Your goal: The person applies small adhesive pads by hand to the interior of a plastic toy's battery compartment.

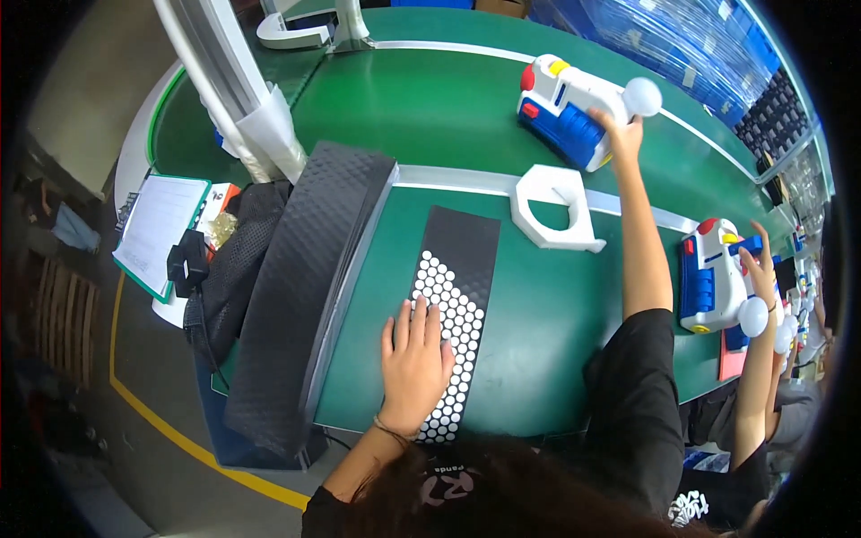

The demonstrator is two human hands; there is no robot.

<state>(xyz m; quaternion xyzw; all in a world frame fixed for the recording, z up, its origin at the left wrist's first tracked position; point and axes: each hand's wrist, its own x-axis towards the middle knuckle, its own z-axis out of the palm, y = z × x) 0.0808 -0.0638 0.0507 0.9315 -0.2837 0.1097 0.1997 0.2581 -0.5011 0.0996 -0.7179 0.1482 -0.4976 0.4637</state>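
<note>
A black strip [466, 235] dotted with rows of round white stickers [460, 359] lies on the green table in front of me. My left hand [414, 368] rests flat over its left side, fingers stretched out, covering some of the dots. Farther off to the right, my right hand [622, 136] grips a white and blue toy gun [574, 103] with red and yellow parts by its right end, beside a round white knob. The palm side of that grip is hidden. Between the two hands stands a white foam block [535, 226] with a round hole.
Left of the strip leans a stack of black textured sheets [300, 269]. Beyond it are a clipboard [161, 229] and a white post [224, 72]. A co-worker's hand [760, 264] holds a similar toy [715, 278] at right. Wrapped blue crates [664, 45] stand behind.
</note>
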